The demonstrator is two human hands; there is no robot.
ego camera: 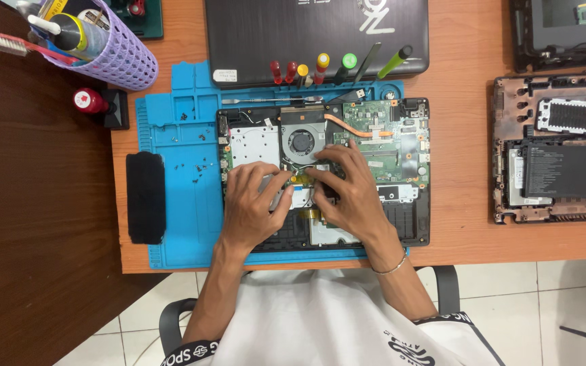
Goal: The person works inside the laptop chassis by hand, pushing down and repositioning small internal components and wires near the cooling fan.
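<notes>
While both hands press down near the middle of the opened laptop base (401, 203), the left hand (252, 207) lies flat with its fingers spread and curled onto a pale metal plate, and the right hand (350, 193) rests beside it with fingertips bent onto a small yellow-tipped part just below the round cooling fan (301, 143). Neither hand is closed around anything; the two sets of fingertips nearly meet. A thin metal bracelet (391, 268) circles the right wrist.

Inside the black plastic shell sit a green circuit board (374, 118), a copper-coloured heat pipe (357, 129) curving from the fan, and a matt silver shield (254, 146) at the left. The base lies on a blue, ribbed rubber mat (178, 224) with moulded trays; tiny dark screws (198, 166) are scattered in them. A black oblong pad (145, 196) rests on the mat's left edge.

Along the mat's top edge stand screwdrivers (320, 68) with red, yellow and green handles, against a closed dark laptop (306, 30). A lilac perforated basket (127, 54) at upper left holds a tube and a red-handled brush (15, 44) that sticks out. To the right, on the wooden surface (462, 135), lies another stripped chassis (554, 149), brownish, with a flat black battery inside.
</notes>
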